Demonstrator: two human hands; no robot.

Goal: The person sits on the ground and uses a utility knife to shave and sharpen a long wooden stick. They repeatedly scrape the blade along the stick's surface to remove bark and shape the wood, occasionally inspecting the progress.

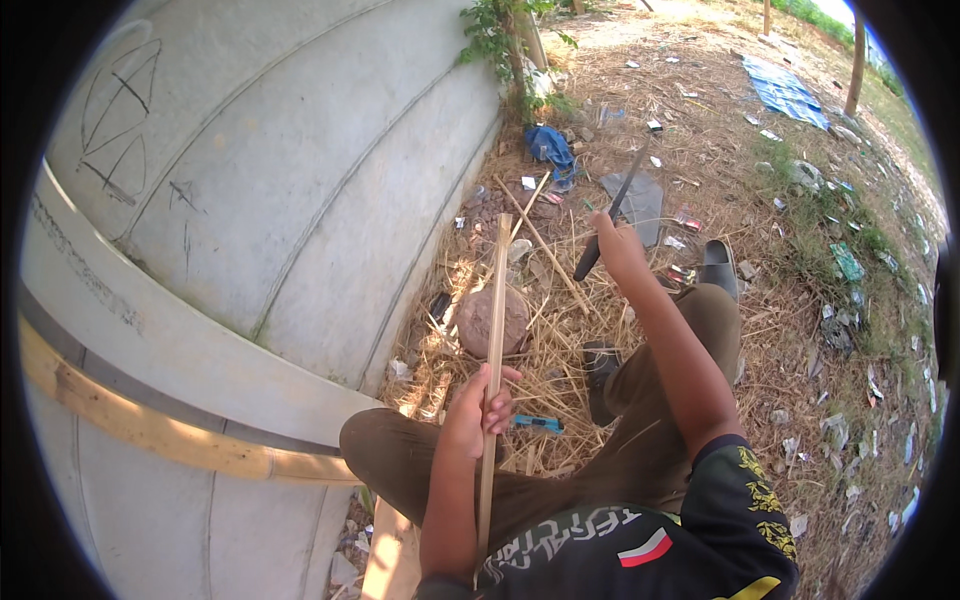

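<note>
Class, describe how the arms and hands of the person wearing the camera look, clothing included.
The left hand and right hand are ungloved, with no watch or bracelet visible. Both forearms are bare. The right sleeve is short and black, with a yellow ornamental pattern. Of the left sleeve, only a dark edge shows.

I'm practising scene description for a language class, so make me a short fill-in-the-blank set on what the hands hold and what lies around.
1. Of the knife and the long pale strip, the left hand holds the ____.
2. The handle in the right hand is coloured ____.
3. The crumpled cloth near the leafy plant is ____.
4. The brown block partly behind the strip has a ____ outline.

Missing words: strip; black; blue; round.
</note>
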